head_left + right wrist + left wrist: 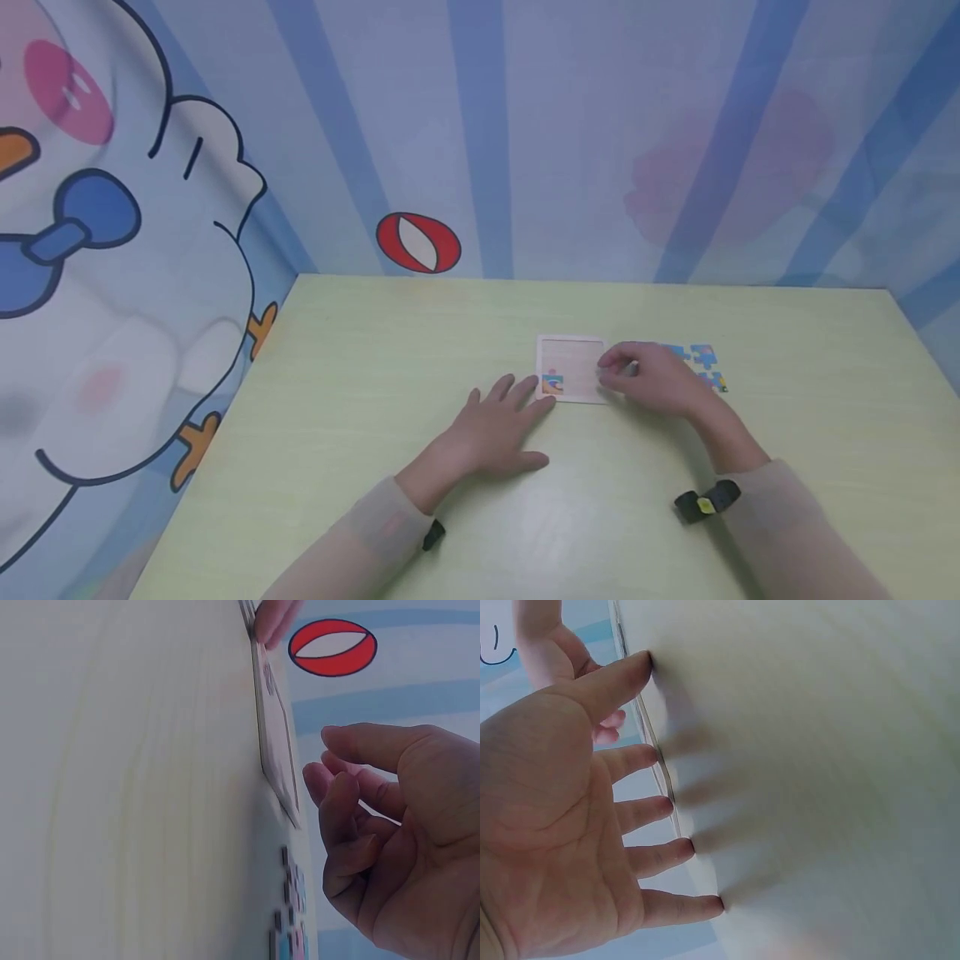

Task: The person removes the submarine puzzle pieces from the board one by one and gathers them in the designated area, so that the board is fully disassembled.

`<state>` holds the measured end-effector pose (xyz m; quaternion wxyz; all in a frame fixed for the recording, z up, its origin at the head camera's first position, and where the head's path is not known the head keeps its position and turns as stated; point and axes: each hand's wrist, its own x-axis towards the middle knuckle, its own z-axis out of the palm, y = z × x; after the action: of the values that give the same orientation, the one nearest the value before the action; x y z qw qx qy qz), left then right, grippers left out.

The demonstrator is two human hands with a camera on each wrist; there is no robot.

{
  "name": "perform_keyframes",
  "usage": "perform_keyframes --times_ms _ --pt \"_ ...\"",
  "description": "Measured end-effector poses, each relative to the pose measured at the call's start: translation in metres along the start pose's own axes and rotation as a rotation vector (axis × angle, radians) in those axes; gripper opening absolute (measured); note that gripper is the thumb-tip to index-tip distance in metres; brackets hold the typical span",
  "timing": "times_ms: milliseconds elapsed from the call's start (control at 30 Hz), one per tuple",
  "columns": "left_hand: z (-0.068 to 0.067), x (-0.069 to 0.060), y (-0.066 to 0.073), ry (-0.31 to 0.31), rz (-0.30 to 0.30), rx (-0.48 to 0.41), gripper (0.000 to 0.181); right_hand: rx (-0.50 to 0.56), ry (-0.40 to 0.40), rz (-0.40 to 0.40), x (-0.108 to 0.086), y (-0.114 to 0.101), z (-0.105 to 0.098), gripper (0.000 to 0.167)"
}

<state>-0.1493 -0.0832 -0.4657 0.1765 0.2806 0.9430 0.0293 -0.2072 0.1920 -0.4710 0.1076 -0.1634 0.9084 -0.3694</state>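
A flat white puzzle frame [587, 386] lies on the table, with one coloured jigsaw piece [552, 384] in its lower left corner. My left hand [491, 429] rests on the table with fingers spread, the fingertips at the frame's left edge. Over the frame's right edge hovers my right hand [656, 379], thumb and fingers loosely bent. In the right wrist view nothing shows between the thumb and fingertips of that hand [397, 832]. Loose blue jigsaw pieces [703, 357] lie to the frame's right, some of them hidden by the right hand.
The pale wooden table [375, 358] ends at a cloth backdrop [570, 167] printed with blue stripes, a red ball and a large cartoon figure. Dark bands [708, 502] sit on the wrists, over light sleeves.
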Motion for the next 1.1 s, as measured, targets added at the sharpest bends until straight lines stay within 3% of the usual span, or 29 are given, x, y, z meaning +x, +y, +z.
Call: perform_keyframes --times_ms 367,733,1100 --pt "-0.002 -0.001 0.000 -0.013 0.004 0.027 0.081 0.030 -0.090 -0.024 0.022 -0.024 0.025 0.034" --pt "0.002 0.000 -0.001 -0.006 0.014 0.034 0.082 -0.060 -0.082 -0.021 0.032 -0.030 0.044 0.036" --pt "0.002 0.001 -0.001 -0.008 0.009 0.033 0.082 -0.068 -0.090 -0.016 0.034 -0.031 0.044 0.036"
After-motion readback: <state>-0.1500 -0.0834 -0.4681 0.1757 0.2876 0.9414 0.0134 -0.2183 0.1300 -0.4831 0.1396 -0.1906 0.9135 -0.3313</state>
